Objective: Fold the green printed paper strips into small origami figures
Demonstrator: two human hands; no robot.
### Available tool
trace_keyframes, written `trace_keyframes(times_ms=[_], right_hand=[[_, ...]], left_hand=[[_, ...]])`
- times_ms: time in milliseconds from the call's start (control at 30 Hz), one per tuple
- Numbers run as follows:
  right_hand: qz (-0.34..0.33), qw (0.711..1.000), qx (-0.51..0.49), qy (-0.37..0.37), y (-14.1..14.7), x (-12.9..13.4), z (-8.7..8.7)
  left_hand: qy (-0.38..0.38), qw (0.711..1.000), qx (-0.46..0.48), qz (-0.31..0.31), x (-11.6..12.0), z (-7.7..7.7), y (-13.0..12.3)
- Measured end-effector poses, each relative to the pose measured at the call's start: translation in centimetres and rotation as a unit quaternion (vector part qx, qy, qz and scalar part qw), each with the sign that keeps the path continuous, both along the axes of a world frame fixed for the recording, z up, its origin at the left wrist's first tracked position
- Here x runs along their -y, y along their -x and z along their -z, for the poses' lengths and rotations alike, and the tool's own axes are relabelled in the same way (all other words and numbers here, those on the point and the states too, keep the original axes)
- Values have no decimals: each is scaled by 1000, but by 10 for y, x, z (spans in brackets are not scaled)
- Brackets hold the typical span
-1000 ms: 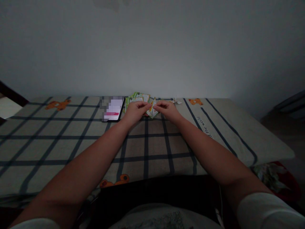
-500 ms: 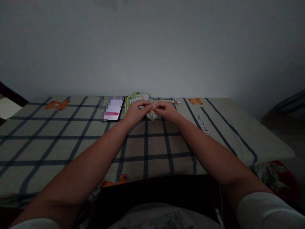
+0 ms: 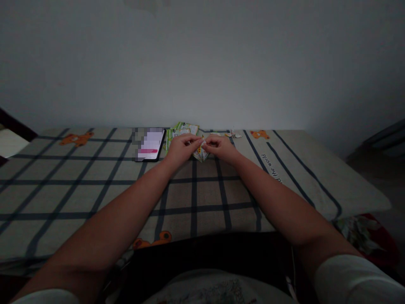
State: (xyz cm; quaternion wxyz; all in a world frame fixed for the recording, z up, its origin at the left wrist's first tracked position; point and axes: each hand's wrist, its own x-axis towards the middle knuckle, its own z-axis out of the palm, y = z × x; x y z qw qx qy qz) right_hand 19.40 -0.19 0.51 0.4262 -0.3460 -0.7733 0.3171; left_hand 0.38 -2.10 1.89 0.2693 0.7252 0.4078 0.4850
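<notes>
A small printed packet (image 3: 201, 155), white and green with a patch of yellow and red, hangs between my hands just above the tablecloth. My left hand (image 3: 182, 147) pinches its upper edge from the left with thumb and forefinger. From the right, my right hand (image 3: 220, 147) pinches the same edge, the fingertips of both hands almost meeting. Behind my left hand lie several flat green printed packets (image 3: 186, 126), partly overlapping. Small pale scraps (image 3: 233, 134) lie beyond my right hand. Fine detail at the fingertips is too dim to make out.
A phone (image 3: 152, 145) with a lit screen lies left of the packets. The checked tablecloth (image 3: 207, 194) with bear prints covers the table up to the wall (image 3: 202, 63). Below the table's right edge is a red item (image 3: 376, 236) with pale, leafy-looking contents.
Both hands keep their pinch on the packet, which has shifted very slightly down and to the left between the fingers. Everything else lies where it was.
</notes>
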Motion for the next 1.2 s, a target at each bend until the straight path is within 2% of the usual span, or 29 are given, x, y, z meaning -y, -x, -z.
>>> trace_keyframes(times_ms=[367, 500, 900, 1200], right_hand=[[-8, 1000, -17, 11, -1, -2, 3], [-12, 1000, -13, 8, -1, -3, 3], [-8, 1000, 14, -20, 1, 3, -1], [-4, 1000, 19, -10, 2, 3, 1]], left_hand=[[56, 994, 88, 37, -3, 1, 1], [48, 995, 79, 50, -3, -1, 1], [22, 998, 43, 32, -3, -2, 2], [19, 999, 27, 20, -1, -3, 2]])
